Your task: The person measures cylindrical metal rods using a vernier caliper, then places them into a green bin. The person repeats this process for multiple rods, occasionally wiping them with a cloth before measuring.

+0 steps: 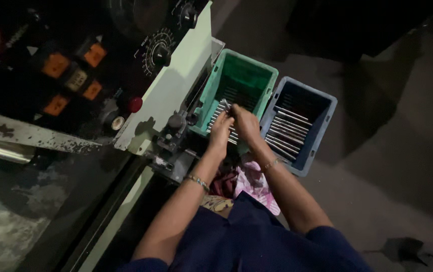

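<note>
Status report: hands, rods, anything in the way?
Both hands, left and right, gripping metal rods over green bin. Blue bin holds more rods. Nothing blocking.

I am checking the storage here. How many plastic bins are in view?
2. The green bin stands beside the machine, with both hands over its near edge. The blue bin stands on its right, touching it, and holds metal rods. Others may be hidden in the dark.
</note>
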